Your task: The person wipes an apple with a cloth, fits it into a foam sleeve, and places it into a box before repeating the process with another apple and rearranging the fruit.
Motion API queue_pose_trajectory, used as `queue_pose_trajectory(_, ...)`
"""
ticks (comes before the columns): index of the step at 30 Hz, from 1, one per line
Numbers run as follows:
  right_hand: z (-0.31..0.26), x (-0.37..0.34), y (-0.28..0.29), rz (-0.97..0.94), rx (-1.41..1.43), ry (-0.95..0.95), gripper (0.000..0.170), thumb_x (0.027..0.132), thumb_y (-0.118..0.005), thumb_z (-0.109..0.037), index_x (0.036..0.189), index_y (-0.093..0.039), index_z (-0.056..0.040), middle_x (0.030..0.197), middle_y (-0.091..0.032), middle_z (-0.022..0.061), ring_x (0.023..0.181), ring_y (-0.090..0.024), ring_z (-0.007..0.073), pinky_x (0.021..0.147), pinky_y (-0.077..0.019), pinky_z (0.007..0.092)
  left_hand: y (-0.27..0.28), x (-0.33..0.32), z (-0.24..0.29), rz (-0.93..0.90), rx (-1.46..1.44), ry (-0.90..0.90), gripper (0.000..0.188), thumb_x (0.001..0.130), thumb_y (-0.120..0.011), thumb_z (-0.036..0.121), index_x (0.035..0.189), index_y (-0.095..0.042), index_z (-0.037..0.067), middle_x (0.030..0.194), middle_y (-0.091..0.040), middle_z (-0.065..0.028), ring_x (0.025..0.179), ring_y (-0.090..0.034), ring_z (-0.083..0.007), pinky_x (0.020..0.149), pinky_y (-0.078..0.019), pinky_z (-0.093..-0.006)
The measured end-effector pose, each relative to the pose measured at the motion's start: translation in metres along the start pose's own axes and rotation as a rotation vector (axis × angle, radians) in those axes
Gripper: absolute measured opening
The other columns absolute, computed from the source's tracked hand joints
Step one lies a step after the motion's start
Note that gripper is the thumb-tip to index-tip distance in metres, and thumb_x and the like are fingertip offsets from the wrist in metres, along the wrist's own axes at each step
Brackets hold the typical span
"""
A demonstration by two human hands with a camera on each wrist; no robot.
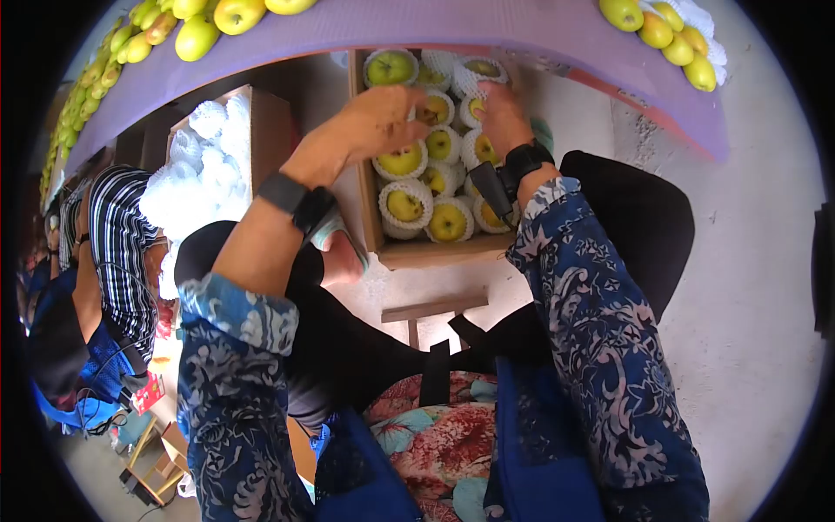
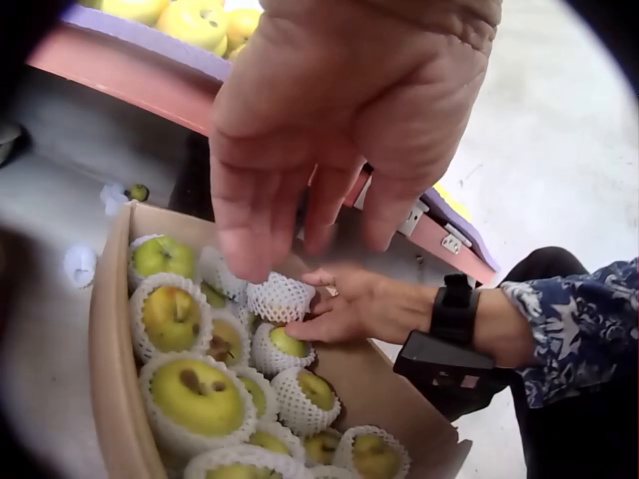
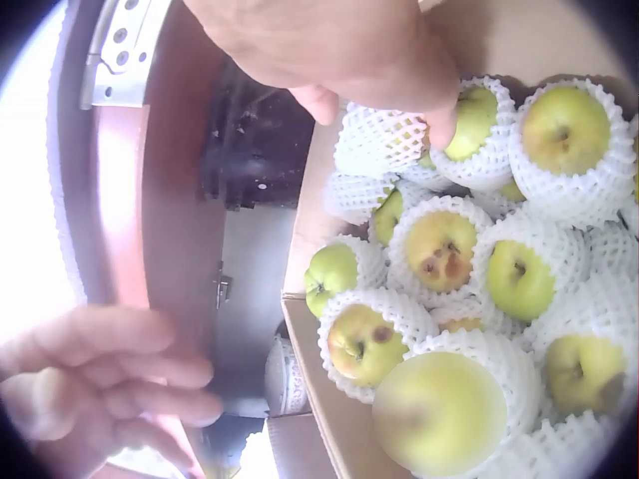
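A cardboard box (image 1: 409,256) between the knees holds several green-yellow apples (image 1: 448,222) in white foam nets. At the box's far right corner my right hand (image 1: 503,117) grips a foam-netted apple (image 2: 280,298), thumb and fingers at its side. Much of that apple's skin is covered by the net. My left hand (image 1: 370,126) hovers above the left part of the box, holding nothing, its fingers loosely extended in the left wrist view. Below it, an apple with brown spots (image 2: 198,394) shows large in its net. Another spotted apple (image 3: 439,249) sits mid-box in the right wrist view.
A purple-covered shelf (image 1: 487,26) with more apples (image 1: 239,15) arches over the box's far side. To the left stands a carton of white foam nets (image 1: 204,165). Another person in striped clothing (image 1: 122,235) sits at far left. A small wooden piece (image 1: 435,307) lies below the box.
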State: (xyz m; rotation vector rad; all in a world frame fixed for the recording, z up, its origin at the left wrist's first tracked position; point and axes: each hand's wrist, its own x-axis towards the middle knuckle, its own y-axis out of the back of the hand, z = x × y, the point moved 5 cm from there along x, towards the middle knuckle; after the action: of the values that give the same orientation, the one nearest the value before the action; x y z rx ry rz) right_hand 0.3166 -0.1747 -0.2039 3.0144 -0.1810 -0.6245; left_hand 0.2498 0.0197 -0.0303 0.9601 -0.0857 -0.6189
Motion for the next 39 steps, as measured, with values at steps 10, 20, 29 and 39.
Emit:
queue_pose_trajectory(10, -0.013, -0.033, 0.01, 0.291, -0.066, 0.198, 0.031, 0.083, -0.059, -0.002, 0.113, -0.056, 0.0025, 0.099, -0.062, 0.0124, 0.086, -0.062, 0.0232, 0.074, -0.0522, 0.0321, -0.033, 0.113, -0.027, -0.051, 0.493, 0.028, 0.055, 0.078, -0.054, 0.009, 0.129, -0.036, -0.002, 0.098, -0.061, -0.022, 0.098, -0.058, -0.039, 0.079, -0.0451, -0.048)
queue_pose_trajectory(20, -0.04, -0.034, -0.001, -0.059, 0.295, 0.005, 0.024, 0.084, -0.061, -0.007, 0.104, -0.058, 0.0056, 0.091, -0.063, 0.0136, 0.071, -0.065, 0.0234, 0.062, -0.056, 0.0321, -0.034, 0.147, -0.044, -0.014, 0.654, -0.057, 0.051, 0.075, -0.059, 0.009, 0.125, -0.05, 0.001, 0.115, -0.061, -0.0188, 0.111, -0.056, -0.0347, 0.093, -0.0452, -0.0433)
queue_pose_trajectory(29, -0.038, -0.022, -0.003, -0.161, 0.146, -0.048, 0.027, 0.086, -0.06, -0.008, 0.108, -0.058, 0.0079, 0.098, -0.064, 0.0151, 0.08, -0.067, 0.0226, 0.063, -0.0568, 0.03, -0.058, 0.15, -0.061, -0.034, 0.437, -0.002, 0.045, 0.069, -0.059, 0.003, 0.113, -0.051, -0.002, 0.106, -0.061, -0.0204, 0.107, -0.058, -0.0327, 0.087, -0.0465, -0.0428)
queue_pose_trajectory(39, -0.031, -0.012, -0.007, -0.07, 0.295, -0.1, 0.026, 0.085, -0.062, -0.008, 0.104, -0.057, 0.0101, 0.098, -0.061, 0.0163, 0.083, -0.065, 0.0269, 0.065, -0.0599, 0.0336, -0.072, 0.126, -0.065, 0.069, 0.551, 0.048, 0.053, 0.07, -0.065, 0.006, 0.12, -0.049, -0.005, 0.135, -0.043, -0.0195, 0.125, -0.045, -0.0369, 0.096, -0.0448, -0.0452)
